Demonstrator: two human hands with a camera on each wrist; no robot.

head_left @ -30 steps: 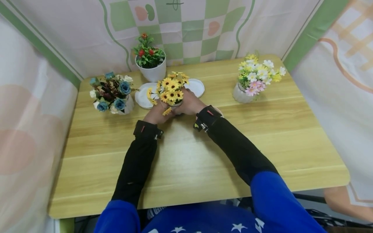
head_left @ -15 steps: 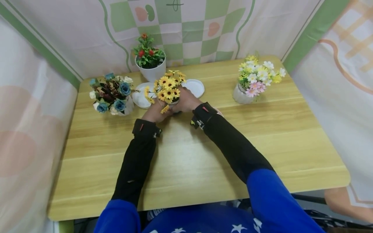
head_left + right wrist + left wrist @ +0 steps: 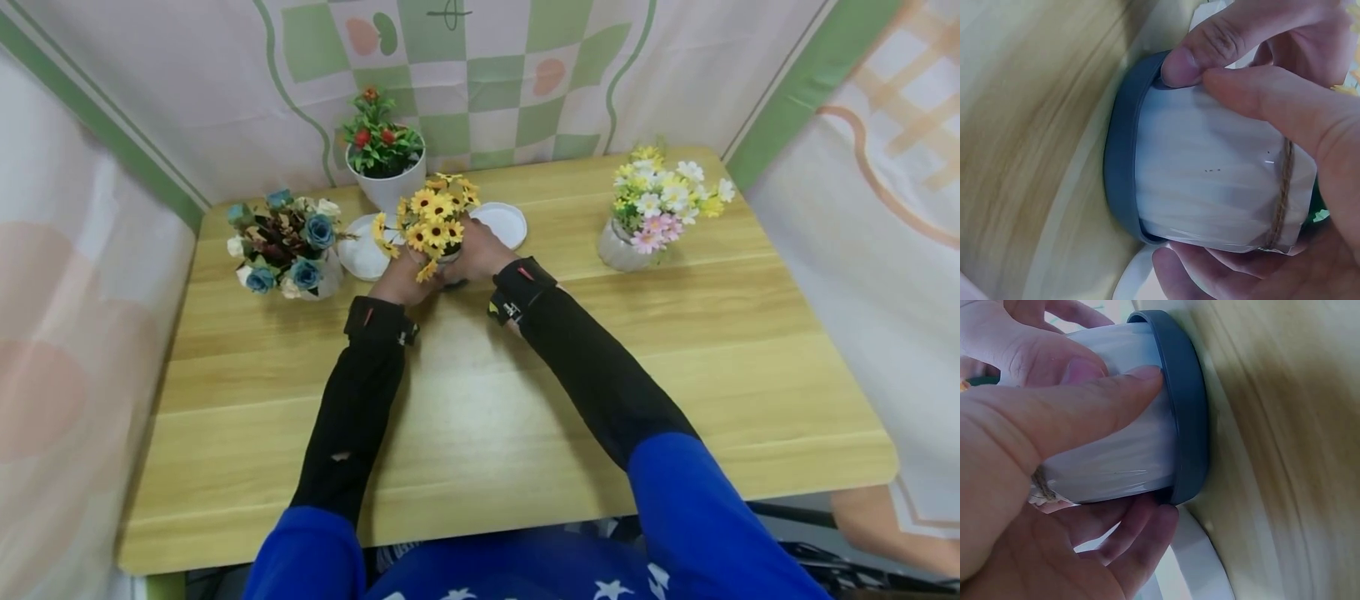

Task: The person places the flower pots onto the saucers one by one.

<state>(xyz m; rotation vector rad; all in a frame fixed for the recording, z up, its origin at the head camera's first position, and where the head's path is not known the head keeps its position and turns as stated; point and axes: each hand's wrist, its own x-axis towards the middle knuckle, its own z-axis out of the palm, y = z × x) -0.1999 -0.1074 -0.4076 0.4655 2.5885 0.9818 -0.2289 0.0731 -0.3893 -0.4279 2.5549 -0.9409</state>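
Yellow daisy-like flowers [image 3: 433,223] rise from a white pot [image 3: 1216,169] with twine tied near its top. My left hand [image 3: 405,282] grips the pot from the left, its thumb pressed along the wall near the base. From the other side my right hand [image 3: 482,250] holds it too, the two thumbs close together at the front. Fingers [image 3: 1147,550] of the left hand curve under the pot's side in the left wrist view. The pot's base sits inside the rim of a dark blue-grey saucer [image 3: 1124,156], close over the tabletop. The flowers hide most of the pot in the head view.
Two white saucers lie behind the hands, one left [image 3: 363,254] and one right [image 3: 506,223]. A red-flowered plant in a white pot [image 3: 396,185] stands at the back. Blue roses [image 3: 306,273] stand left; a daisy pot [image 3: 626,248] stands right on the wooden table [image 3: 712,367].
Both hands and the potted yellow flowers have shifted slightly left and away from the body. The grip on the pot looks much the same, and the other pots stay put.
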